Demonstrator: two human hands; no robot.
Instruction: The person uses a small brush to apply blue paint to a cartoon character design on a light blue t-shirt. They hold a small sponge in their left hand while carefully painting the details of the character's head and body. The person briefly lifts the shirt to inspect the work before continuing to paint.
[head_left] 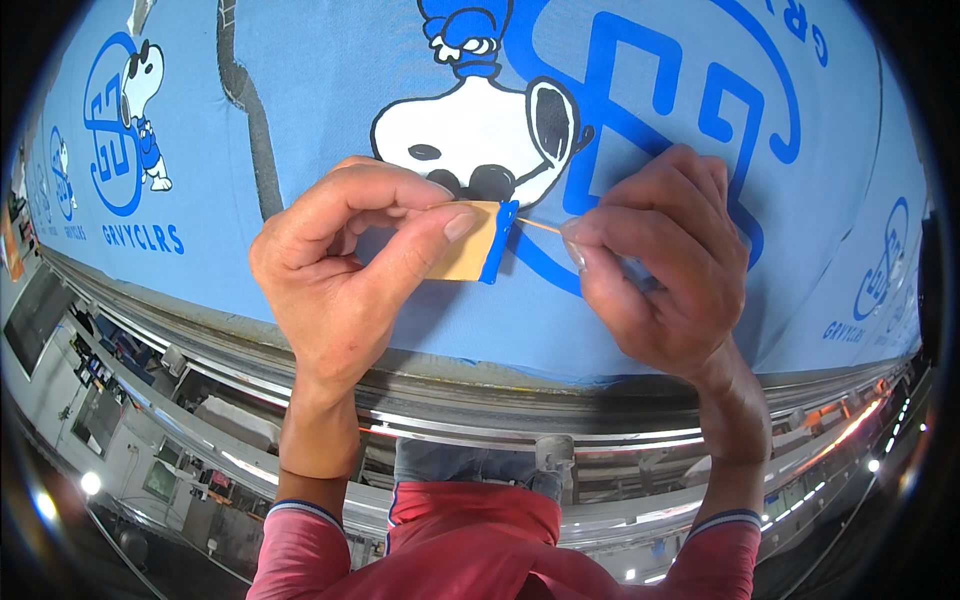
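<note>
Between the thumb and fingers of my left hand [345, 260] is a small tan card [465, 250], its right edge coated with thick, wet-looking blue paint [500, 245]. My right hand [660, 250] pinches a thin wooden stick [540, 226] that looks like a toothpick. The stick's left end meets the blue paint on the card. Both hands are over light blue fabric [330, 110] printed with a white cartoon dog [470, 130] and darker blue line shapes. The card covers the lower part of the dog's head.
A smaller dog print [150, 110] lies to the left, beside a dark grey strip [240, 90] running across the fabric. Another printed emblem [885, 265] is at the far right. Metal rails [450, 420] run along the table's near edge, just before my body.
</note>
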